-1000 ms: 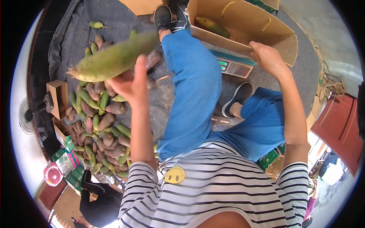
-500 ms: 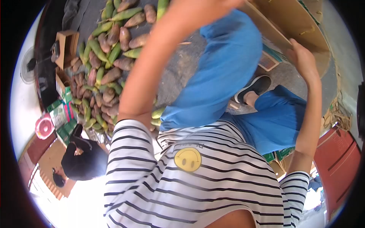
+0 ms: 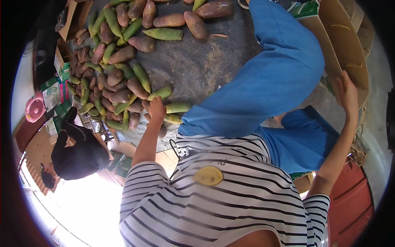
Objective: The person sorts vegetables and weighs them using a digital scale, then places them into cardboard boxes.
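My left hand [image 3: 156, 109] reaches down to the near edge of a pile of long vegetables. Its fingers close around the end of a green cucumber-like vegetable [image 3: 161, 92]. Brown ones of similar shape, such as this brown vegetable [image 3: 138, 88], lie close beside it. On the right, my right hand [image 3: 348, 94] grips the edge of an open cardboard box [image 3: 334, 49], which stands tilted beside my leg. Part of the fingers there is hidden against the box wall.
The pile spreads over a dark ground sheet [image 3: 193, 68]. My bent blue-trousered leg [image 3: 263, 78] lies between pile and box. At left are a person in black [image 3: 78, 152], a pink fan [image 3: 35, 108] and another box [image 3: 76, 18]. A red panel [image 3: 349, 197] stands behind right.
My left hand has swung from above my knee down and back to the near edge of the pile. My right hand stays at the box edge. The view has shifted.
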